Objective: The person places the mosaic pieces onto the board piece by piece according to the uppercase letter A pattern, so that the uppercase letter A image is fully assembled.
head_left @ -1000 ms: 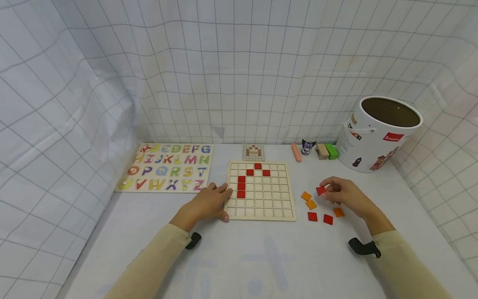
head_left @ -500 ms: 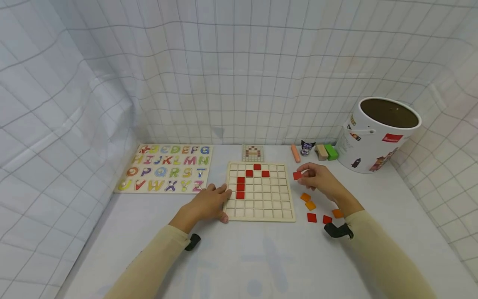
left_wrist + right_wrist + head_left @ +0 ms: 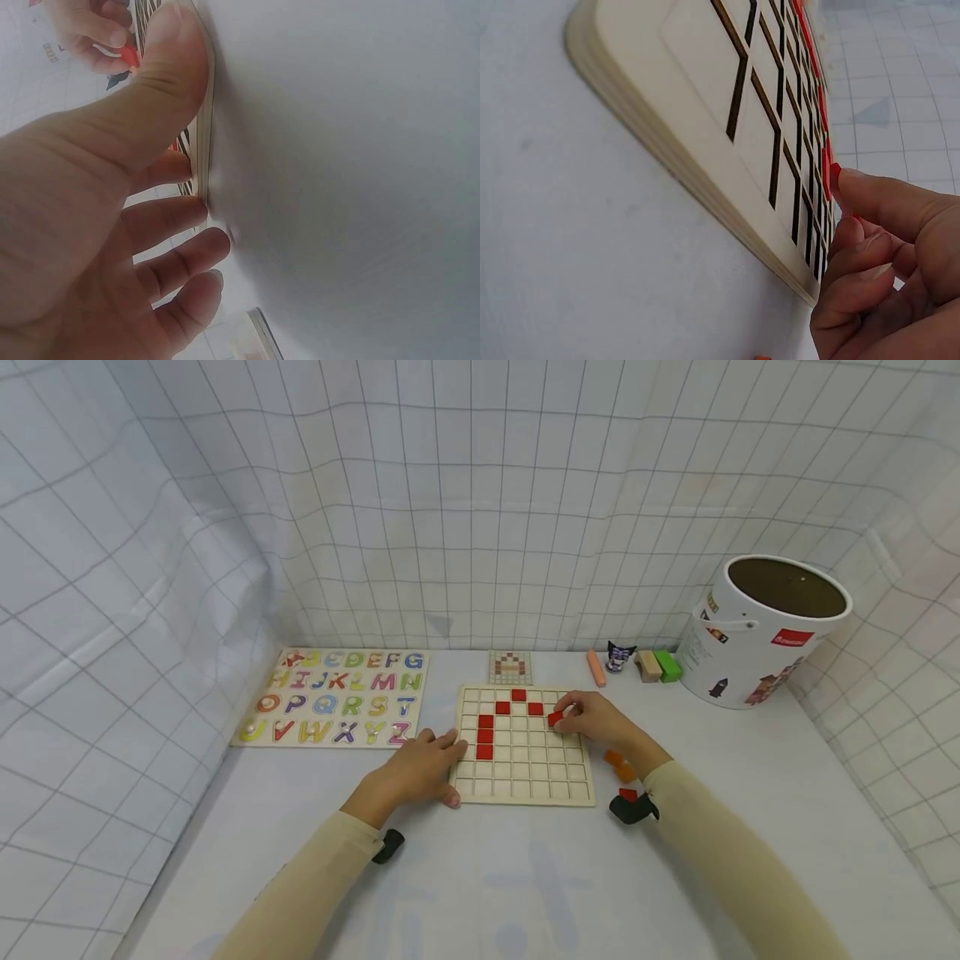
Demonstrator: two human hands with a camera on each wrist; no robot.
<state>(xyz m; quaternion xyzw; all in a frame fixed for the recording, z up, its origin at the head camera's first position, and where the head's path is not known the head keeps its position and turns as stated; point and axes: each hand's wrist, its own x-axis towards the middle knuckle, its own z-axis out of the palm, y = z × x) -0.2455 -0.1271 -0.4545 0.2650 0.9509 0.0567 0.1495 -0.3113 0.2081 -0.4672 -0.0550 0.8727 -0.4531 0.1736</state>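
Note:
In the head view, a square wooden grid board [image 3: 519, 770] lies flat, with several red square tiles [image 3: 486, 735] set in its cells. My left hand [image 3: 420, 768] rests against the board's left side; the left wrist view shows its thumb [image 3: 176, 56] on the edge and its fingers loosely bent. Over the upper right cells, my right hand [image 3: 596, 720] pinches one red tile [image 3: 555, 718] between thumb and fingertips. This tile looks tilted. Whether it touches the board I cannot tell. Behind the board lies a small pattern card [image 3: 511, 667].
Right of the board lie orange tiles [image 3: 621, 767] and a red tile [image 3: 627, 794], partly covered by the right wrist's black strap piece. An alphabet puzzle board [image 3: 337, 697] lies left. At the back right are a figurine [image 3: 618, 657], blocks [image 3: 666, 666] and a white bucket [image 3: 750, 643].
My right hand has carried the red tile from the loose tiles at right, leftward to above the board's upper right cells. My left hand stays in place.

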